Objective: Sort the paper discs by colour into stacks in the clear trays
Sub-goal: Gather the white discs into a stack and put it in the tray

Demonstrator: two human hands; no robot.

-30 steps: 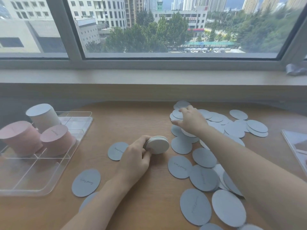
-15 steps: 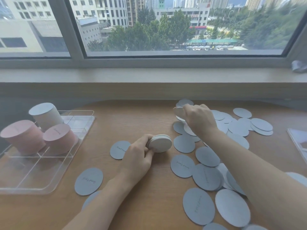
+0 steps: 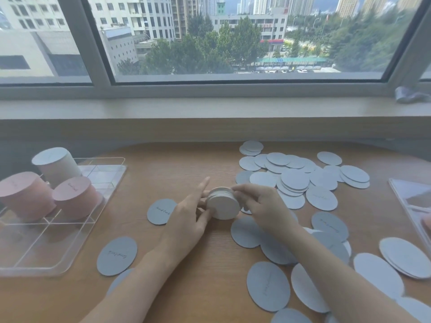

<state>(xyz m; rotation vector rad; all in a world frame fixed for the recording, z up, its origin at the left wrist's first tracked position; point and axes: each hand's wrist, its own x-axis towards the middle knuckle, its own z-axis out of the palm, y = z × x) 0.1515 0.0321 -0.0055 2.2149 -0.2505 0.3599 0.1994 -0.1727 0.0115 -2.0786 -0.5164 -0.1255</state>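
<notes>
The small stack of blue-grey paper discs (image 3: 222, 203) is being held on edge just above the wooden table (image 3: 177, 159), at the centre of the view; the left hand (image 3: 189, 217) is cradling it from nine o'clock, thumb under the near face and index finger lying straight past the rim, while the right hand (image 3: 261, 205) is pinching its far side from three o'clock, fingers curled round the edge. Judging by this, the gathering step is under way, a disc being added and the stack squared; the next move is calling for more loose blue-grey discs (image 3: 295, 179) from one to five o'clock, then a carry to the clear tray (image 3: 109, 183) at nine o'clock. Two pink stacks (image 3: 74, 197) and one pale grey stack (image 3: 56, 165) are standing in its far compartments; single discs (image 3: 161, 211) are lying between, in the carrying path; a second tray (image 3: 410, 199) is showing at three o'clock.
</notes>
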